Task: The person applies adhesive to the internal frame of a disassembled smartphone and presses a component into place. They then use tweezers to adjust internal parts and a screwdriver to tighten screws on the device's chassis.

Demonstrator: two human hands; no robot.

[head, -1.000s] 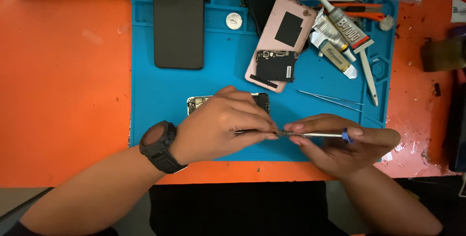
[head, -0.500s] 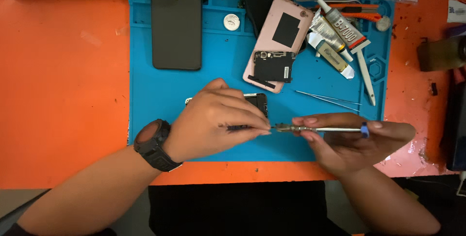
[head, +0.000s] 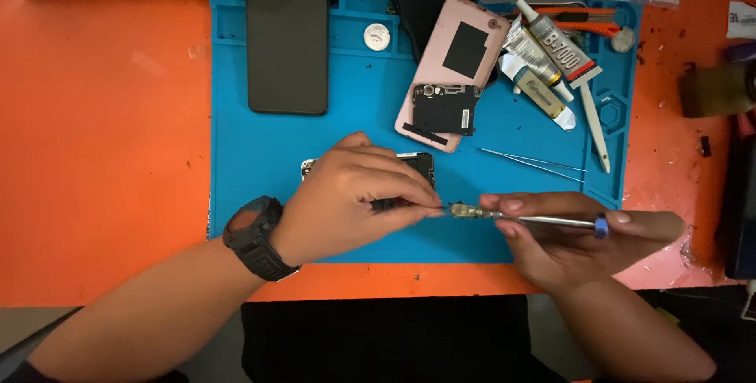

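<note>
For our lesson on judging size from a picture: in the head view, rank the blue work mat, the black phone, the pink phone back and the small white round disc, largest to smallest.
1. Blue work mat
2. Black phone
3. Pink phone back, slightly smaller than the black phone
4. White round disc

Two bare forearms enter from the 6 o'clock edge, one from 7 o'clock and one from 5 o'clock. Neither shows a sleeve along most of its length; only at the far 7 o'clock corner does a sliver of dark cloth appear, too small to tell what garment it is. The left hand point(head: 346, 202) has a chunky black wristwatch point(head: 256, 237) just behind it, with a thick ridged strap and a round case whose face catches a faint reddish glint. The right hand point(head: 567, 233) is bare, with no ring or band in sight. Its fingernails are short and plain. At 6 o'clock, between the arms, lies dark clothing.
</note>
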